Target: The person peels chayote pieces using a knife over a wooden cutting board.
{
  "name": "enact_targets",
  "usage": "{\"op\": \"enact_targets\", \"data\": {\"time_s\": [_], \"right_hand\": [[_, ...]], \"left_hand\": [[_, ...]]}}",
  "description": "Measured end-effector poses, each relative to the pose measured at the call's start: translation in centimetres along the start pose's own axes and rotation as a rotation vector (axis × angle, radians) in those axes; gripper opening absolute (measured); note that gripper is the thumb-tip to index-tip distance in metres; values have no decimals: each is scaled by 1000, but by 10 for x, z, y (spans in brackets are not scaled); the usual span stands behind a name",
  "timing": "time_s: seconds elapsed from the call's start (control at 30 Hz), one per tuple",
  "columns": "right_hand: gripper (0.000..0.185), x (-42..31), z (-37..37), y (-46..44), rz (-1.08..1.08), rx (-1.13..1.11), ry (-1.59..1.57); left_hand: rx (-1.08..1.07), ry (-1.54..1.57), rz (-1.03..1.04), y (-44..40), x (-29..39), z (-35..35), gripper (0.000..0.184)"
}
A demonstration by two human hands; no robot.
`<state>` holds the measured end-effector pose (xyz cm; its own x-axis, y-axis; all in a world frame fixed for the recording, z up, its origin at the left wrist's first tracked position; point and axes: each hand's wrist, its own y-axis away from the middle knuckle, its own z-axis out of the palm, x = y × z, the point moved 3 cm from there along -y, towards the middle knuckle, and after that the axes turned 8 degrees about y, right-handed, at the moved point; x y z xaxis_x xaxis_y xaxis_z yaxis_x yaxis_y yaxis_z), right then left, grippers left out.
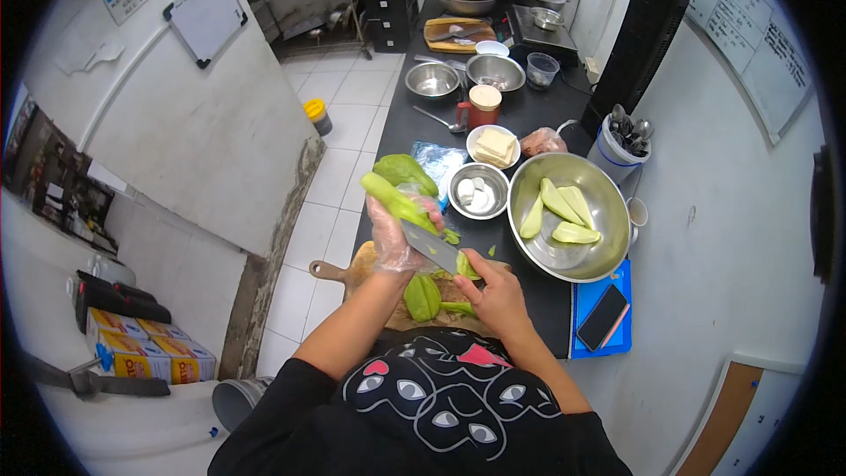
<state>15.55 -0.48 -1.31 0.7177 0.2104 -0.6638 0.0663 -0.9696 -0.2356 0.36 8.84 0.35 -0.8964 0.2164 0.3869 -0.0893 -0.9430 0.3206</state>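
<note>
In the middle of the view my left hand (394,234), in a clear plastic glove, is wrapped round a pale green, partly peeled chayote (392,197) held above the counter. My right hand (496,293), bare, grips a knife (427,247) whose broad blade points up and left against the lower end of the chayote. Green peel (467,266) lies by the right fingers. Below, a green chayote (422,298) rests on the wooden cutting board (359,271). Just beyond my left hand sits another unpeeled chayote (407,171).
A large steel bowl (564,266) with several peeled chayote pieces stands at right. Nearby are a small bowl of white pieces (478,191), a plate of pale yellow slabs (494,146), a red mug (482,109) and a phone (604,317) on a blue tray. More bowls stand farther back.
</note>
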Motion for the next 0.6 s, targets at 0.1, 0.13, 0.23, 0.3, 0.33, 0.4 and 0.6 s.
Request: {"op": "enact_targets", "data": {"time_s": [0.1, 0.13, 0.23, 0.3, 0.33, 0.4, 0.6], "right_hand": [[46, 1, 4, -1, -25, 10, -4], [46, -2, 2, -1, -18, -1, -7], [47, -5, 2, -3, -3, -11, -2], [47, -6, 1, -4, 10, -33, 1], [47, -6, -1, -6, 19, -53, 1], [47, -5, -1, -6, 30, -70, -7], [49, 2, 8, 1, 49, -75, -25]], "left_hand": [[-53, -3, 75, 2, 3, 0, 75], [-59, 17, 80, 2, 3, -1, 75], [-51, 21, 46, 0, 1, -4, 76], [-32, -1, -7, -1, 0, -6, 75], [-22, -15, -40, -1, -1, -7, 74], [31, -16, -45, -2, -2, -8, 72], [1, -26, 84, -14, -8, -29, 66]]}}
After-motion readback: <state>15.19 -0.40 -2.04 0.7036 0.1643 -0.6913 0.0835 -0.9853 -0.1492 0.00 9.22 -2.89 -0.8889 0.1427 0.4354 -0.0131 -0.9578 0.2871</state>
